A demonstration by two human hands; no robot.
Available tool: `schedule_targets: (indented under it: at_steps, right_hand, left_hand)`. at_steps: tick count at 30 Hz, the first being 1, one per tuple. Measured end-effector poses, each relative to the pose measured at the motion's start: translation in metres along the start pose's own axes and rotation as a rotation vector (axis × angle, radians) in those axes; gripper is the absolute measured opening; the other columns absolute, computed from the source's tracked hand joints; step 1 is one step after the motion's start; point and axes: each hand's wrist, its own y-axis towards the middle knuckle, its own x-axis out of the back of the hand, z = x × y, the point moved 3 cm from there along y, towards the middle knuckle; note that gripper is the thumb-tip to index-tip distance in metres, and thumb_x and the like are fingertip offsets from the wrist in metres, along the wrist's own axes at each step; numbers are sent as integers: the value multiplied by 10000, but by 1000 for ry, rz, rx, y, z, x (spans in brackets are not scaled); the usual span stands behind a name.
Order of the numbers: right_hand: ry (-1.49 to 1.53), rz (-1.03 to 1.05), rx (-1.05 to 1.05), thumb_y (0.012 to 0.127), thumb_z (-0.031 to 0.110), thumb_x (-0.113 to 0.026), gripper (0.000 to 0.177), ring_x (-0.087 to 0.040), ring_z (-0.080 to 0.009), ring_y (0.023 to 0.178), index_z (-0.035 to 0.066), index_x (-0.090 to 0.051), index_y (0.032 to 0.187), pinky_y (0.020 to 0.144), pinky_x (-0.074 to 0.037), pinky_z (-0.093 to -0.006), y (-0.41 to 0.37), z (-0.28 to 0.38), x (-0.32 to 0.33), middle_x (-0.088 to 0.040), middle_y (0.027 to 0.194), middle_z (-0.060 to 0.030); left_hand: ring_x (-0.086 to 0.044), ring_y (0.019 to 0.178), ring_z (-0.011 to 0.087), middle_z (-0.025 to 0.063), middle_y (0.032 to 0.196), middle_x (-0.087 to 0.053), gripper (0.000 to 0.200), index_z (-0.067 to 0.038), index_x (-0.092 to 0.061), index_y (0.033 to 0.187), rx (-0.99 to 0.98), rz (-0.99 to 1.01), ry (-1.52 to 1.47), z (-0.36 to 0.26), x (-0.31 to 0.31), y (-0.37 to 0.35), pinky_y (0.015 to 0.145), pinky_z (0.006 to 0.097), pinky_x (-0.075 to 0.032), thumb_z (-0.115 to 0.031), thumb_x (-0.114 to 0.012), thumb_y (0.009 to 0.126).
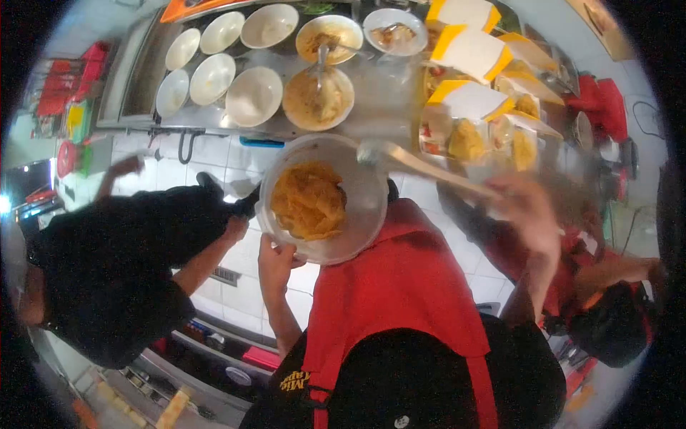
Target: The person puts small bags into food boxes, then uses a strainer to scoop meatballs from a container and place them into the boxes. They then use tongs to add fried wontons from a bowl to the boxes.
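Note:
My left hand [277, 263] grips the near-left rim of a round translucent plastic tub [366, 207], its thumb over the edge. Inside the tub lies a heap of orange-yellow fried crisps [309, 200]. My right hand [529, 214], blurred by motion, is closed around the end of a long light-coloured utensil [436, 169]. The utensil points left, and its greyish head overlaps the tub's right rim in this view. Just beyond my right hand stand open white-and-yellow takeaway boxes [468, 100] with food and similar crisps in them.
Several white bowls [254, 96] stand on the metal counter [389, 89]. Spoons rest in a bowl with brown sauce [318, 96]. A person in black [136, 250] is close on my left, and another person [607, 314] is on my right.

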Motion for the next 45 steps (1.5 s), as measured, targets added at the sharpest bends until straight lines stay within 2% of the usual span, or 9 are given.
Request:
schedule_targets:
  at_steps: [4,6,11,13,18,26,33,41,45]
  right_hand:
    - [-437,347,62,842,214,-669,291,-646,-367,894,16,-632,1053,803,-522,-438,15,-3,-94,-647,995,-197]
    - [-462,347,92,846,212,-655,271,-645,-388,886,15,-612,1027,789,-525,-466,15,-8,-134,-638,991,-197]
    - [-648,210,125,824,174,-626,238,-660,-394,741,13,-537,976,661,-544,-515,19,-8,-190,-593,898,-202]
    - [-682,153,141,826,160,-612,215,-659,-388,713,12,-546,967,634,-544,-507,29,-12,-194,-595,898,-199]
    - [-782,41,235,834,121,-567,149,-659,-372,650,9,-569,933,564,-541,-481,51,-30,-211,-603,896,-192]
    - [-697,150,95,829,147,-567,201,-658,-418,828,-1,-588,963,738,-531,-526,79,-64,-232,-622,958,-212]
    - [-601,184,114,831,186,-594,221,-636,-410,918,26,-597,983,796,-520,-511,91,-88,-236,-619,996,-198]
    - [-514,144,197,831,213,-631,247,-632,-373,925,73,-641,1034,810,-515,-490,68,-97,-205,-622,983,-159]
    - [-442,114,138,833,193,-645,214,-629,-367,918,66,-666,1003,806,-517,-462,42,-66,-155,-646,958,-156]
  left_hand:
    - [-705,752,253,246,940,-665,392,76,-438,1160,-55,17,63,6,4,0,614,334,-610,-37,-592,818]
    - [-700,793,290,251,1049,-623,484,42,-394,1273,-31,60,184,-1,5,-1,616,332,-632,-18,-589,834]
    - [-709,803,268,242,983,-667,458,48,-414,1262,-72,52,279,-16,0,-9,626,328,-625,-10,-584,840]
    - [-728,705,275,256,947,-692,369,30,-458,1125,-138,14,270,-11,3,-6,613,352,-571,-93,-622,820]
    - [-712,792,268,255,972,-671,476,62,-407,1258,-102,82,327,-24,4,-8,641,332,-622,-26,-587,826]
    - [-712,798,270,268,980,-664,449,73,-411,1215,-116,105,317,-23,5,-7,648,334,-622,-31,-590,817]
    - [-728,731,276,260,972,-686,379,37,-447,1130,-118,79,269,-9,7,1,612,351,-585,-86,-621,817]
    - [-713,733,252,250,959,-677,386,50,-438,1152,-89,94,122,4,11,7,592,323,-594,-42,-617,823]
    - [-691,770,250,229,1014,-640,438,31,-413,1217,-69,101,-22,5,11,7,599,309,-609,-21,-616,833]
